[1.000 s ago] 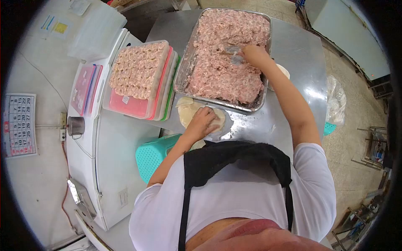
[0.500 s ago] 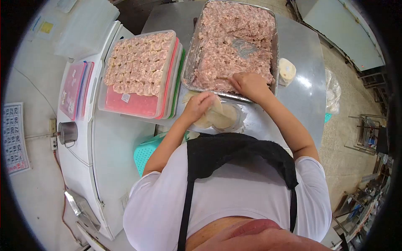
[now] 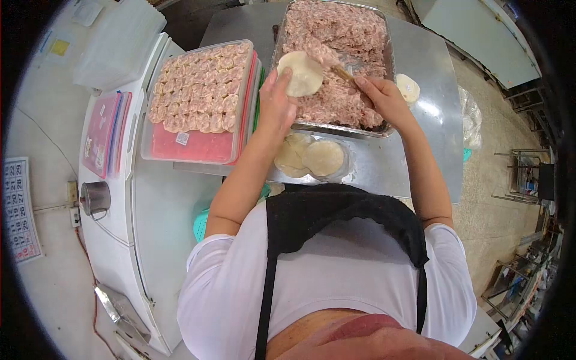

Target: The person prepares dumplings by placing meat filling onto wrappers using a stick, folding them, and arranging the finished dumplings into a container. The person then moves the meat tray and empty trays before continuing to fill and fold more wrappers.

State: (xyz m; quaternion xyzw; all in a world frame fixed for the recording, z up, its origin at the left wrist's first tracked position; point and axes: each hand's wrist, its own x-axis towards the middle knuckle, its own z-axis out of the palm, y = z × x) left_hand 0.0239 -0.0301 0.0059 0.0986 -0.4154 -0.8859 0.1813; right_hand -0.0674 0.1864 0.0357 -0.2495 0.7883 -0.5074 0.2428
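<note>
My left hand [image 3: 277, 108] holds a round, pale dumpling wrapper [image 3: 305, 78] over the near left part of a metal tray [image 3: 345, 128]. Raw minced meat [image 3: 336, 27] fills much of that tray. In my right hand [image 3: 387, 102] is a thin wooden-handled spreader [image 3: 343, 73], pinched by its handle. Its far end points left towards a lump of meat beside the wrapper; the tip is hidden. More round wrappers [image 3: 324, 158] lie overlapping on the steel table, between the tray and my apron.
At the left, a plastic box [image 3: 147, 135] of filled dumplings sits on stacked boxes with coloured lids. A pale round stack [image 3: 408, 88] lies right of the tray. A white freezer [image 3: 165, 240] and turquoise basket [image 3: 201, 225] are at the lower left.
My left hand has lifted a wrapper from the pile and moved up over the tray. My right hand has risen from the near meat, with the spreader now showing.
</note>
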